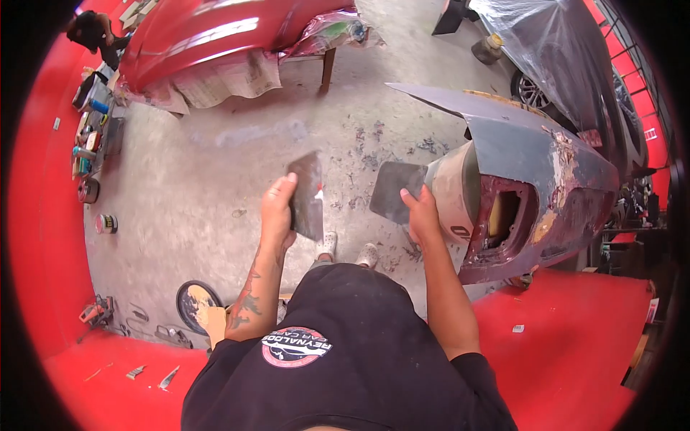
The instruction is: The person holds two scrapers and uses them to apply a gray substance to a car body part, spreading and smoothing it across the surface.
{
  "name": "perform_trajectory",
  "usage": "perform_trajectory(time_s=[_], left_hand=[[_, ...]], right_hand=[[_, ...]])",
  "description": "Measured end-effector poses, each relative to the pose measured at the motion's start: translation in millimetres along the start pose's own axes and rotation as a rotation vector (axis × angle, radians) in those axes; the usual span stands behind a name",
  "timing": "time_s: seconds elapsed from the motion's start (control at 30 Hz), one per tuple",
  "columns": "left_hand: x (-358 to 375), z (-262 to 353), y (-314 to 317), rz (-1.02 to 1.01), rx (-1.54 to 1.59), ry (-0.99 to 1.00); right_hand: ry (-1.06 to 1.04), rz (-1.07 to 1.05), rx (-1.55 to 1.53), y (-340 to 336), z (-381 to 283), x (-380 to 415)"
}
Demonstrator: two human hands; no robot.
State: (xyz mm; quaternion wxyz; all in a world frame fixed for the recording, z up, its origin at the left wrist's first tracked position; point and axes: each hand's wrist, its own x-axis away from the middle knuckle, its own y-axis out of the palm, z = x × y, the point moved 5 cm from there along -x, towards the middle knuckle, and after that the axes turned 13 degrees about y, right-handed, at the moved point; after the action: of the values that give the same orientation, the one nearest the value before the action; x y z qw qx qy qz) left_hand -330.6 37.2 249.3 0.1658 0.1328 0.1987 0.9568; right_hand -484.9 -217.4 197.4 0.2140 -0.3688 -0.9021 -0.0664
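Note:
My left hand (277, 210) is closed on the edge of a dark rectangular plate (307, 205), which is tilted and carries a small red spot near its right edge. A thin dark sheet with rounded corners (394, 192), like a putty spreader, is pinched in my right hand (422, 214), thumb on top. The two flat pieces are apart, both held in front of my body. Just right of my right hand is a grey car body panel (532, 158) with patches of filler, a rectangular cutout and a pale drum (453, 190) beneath it.
A red car panel (208, 36) edged with masking paper stands at the far left. Cans and bottles (86, 154) line the left wall. A black round tray (195, 305) with beige residue lies near my left elbow. Plastic sheeting (543, 50) covers a car at right. Another person (97, 32) bends at upper left.

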Motion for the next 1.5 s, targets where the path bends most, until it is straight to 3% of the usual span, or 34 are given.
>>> perform_trajectory(time_s=[0.13,0.2,0.27,0.3,0.33,0.4,0.43,0.47,0.5,0.53,0.63,0.67,0.7,0.77,0.8,0.87,0.9,0.93,1.0,1.03,1.17,1.23,1.3,1.33,1.37,1.4,1.5], left_hand=[[25,-17,55,-0.328,-0.054,-0.282],[42,-33,80,-0.516,-0.082,-0.465],[44,-60,89,-0.65,-0.285,-0.456],[44,-66,94,-0.634,-0.255,-0.429],[42,-69,98,-0.622,-0.226,-0.402],[25,-65,95,-0.551,-0.186,-0.322],[13,-59,94,-0.48,-0.14,-0.245],[0,-50,87,-0.418,-0.17,-0.205],[3,-15,97,-0.396,-0.102,-0.359],[-17,-26,82,-0.299,-0.211,-0.172],[-28,-23,54,-0.119,-0.101,-0.234],[-38,-40,26,-0.18,-0.105,-0.304],[-34,-39,24,-0.106,-0.125,-0.222],[-33,-44,12,-0.252,-0.407,0.014],[-31,-44,4,-0.278,-0.409,0.014],[-32,-43,-2,-0.487,-1.009,0.139],[-31,-43,3,-0.508,-1.01,0.143],[-29,-41,9,-0.531,-1.031,0.145],[-28,-33,17,-0.575,-1.057,0.149],[-27,-30,23,-0.613,-0.946,0.119],[-41,-16,29,-0.625,-0.59,0.149],[-45,-15,34,-0.619,-0.53,0.121],[-44,-11,45,-0.61,-0.403,0.025],[-41,-12,55,-0.621,-0.406,0.024],[-38,-15,65,-0.612,-0.409,0.003],[-37,-17,72,-0.604,-0.413,-0.017],[-32,-41,100,-0.772,-0.487,-0.023]], right_hand=[[0.477,-0.629,-0.906,18,20,-8],[0.494,-0.532,-0.918,31,21,1],[0.346,-0.684,-0.98,46,16,4],[0.297,-0.888,-0.967,54,4,9],[0.293,-0.885,-0.97,56,1,13],[0.265,-0.522,-0.529,59,7,23],[0.144,-0.501,-0.723,69,2,38],[0.68,-0.327,-0.654,63,37,36],[0.598,-0.653,-0.467,70,17,40],[0.419,-0.503,-0.355,75,5,50],[0.29,-0.317,-0.566,59,3,44],[0.269,-0.292,-0.608,48,4,39],[0.25,-0.266,-0.625,37,14,30],[0.096,0.175,0.19,3,29,13],[0.093,0.198,0.177,2,22,21],[-0.42,0.304,0.568,19,-36,65],[-0.606,0.224,0.493,28,-50,80],[-0.602,0.244,0.488,29,-48,81],[-0.681,0.107,0.844,48,-41,84],[-0.5,0.156,0.845,45,-22,71],[-0.233,0.319,0.675,12,2,78],[0.104,0.008,0.568,-8,-6,105],[-0.014,-0.031,-0.07,-31,-14,142],[0.028,-0.007,-0.292,-50,-15,158],[0.063,0.199,-0.496,-73,-6,170],[0.025,0.401,-0.509,-102,3,181],[-0.109,0.629,-0.909,-169,10,205]])
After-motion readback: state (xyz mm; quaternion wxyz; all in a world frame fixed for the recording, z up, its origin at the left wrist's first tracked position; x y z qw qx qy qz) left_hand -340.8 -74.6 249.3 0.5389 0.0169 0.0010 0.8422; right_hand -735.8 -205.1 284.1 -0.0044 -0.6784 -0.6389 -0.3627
